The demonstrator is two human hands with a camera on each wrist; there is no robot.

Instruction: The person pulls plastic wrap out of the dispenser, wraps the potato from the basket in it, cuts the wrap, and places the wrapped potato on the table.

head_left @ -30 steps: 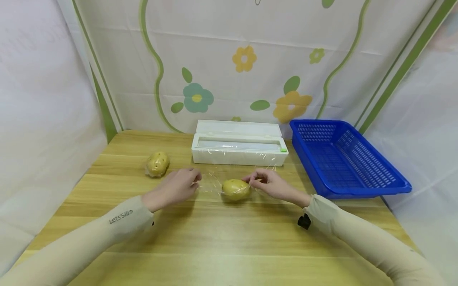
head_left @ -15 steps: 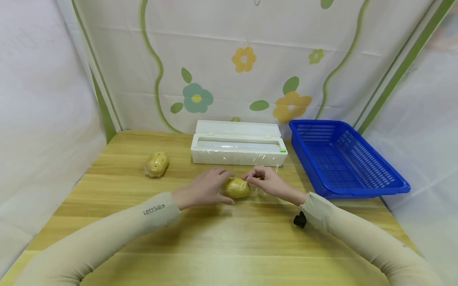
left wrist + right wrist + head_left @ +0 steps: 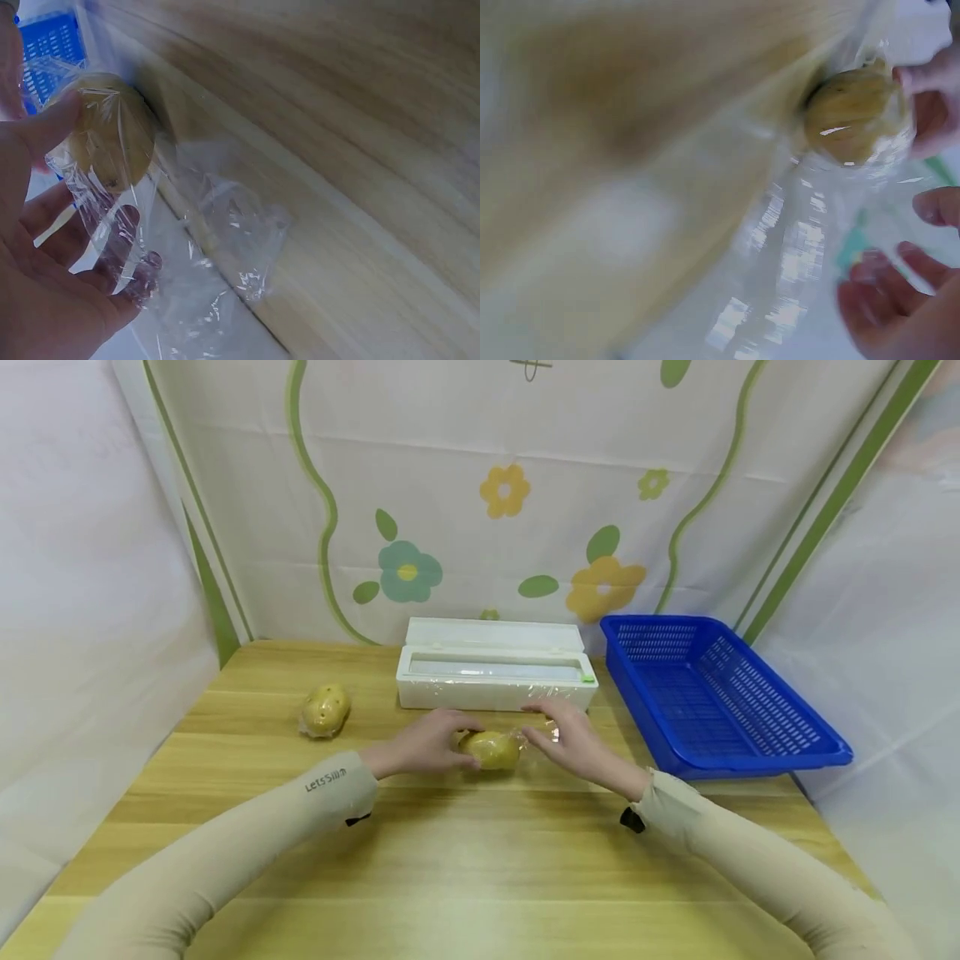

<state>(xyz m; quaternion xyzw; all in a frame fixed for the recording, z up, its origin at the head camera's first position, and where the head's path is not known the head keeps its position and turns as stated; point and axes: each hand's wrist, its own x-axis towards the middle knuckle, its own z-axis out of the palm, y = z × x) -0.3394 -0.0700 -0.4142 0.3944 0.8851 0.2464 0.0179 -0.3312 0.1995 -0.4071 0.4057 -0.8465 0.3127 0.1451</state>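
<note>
A yellow potato (image 3: 491,750) lies on the table in front of the white box, with clear cling film round it. My left hand (image 3: 429,743) holds its left end between thumb and fingers. In the left wrist view the thumb presses on the film-covered potato (image 3: 112,142), and loose cling film (image 3: 232,217) trails past the fingers onto the wood. My right hand (image 3: 573,745) is at the potato's right side, thumb and fingers spread apart. From the right wrist, the fingers of the right hand (image 3: 907,292) look relaxed and bent, apart from the potato (image 3: 851,112), beside a shiny stretch of film.
Behind the hands stands a white cling film box (image 3: 495,693), its lid raised and the roll showing inside. Another film-wrapped potato (image 3: 326,711) sits at the left of the wooden table (image 3: 480,868). A blue plastic basket (image 3: 750,768) stands at the right.
My left hand has moved right from the film's left side onto the potato, bringing the film over it. The right hand has let go of the film and spread its fingers.
</note>
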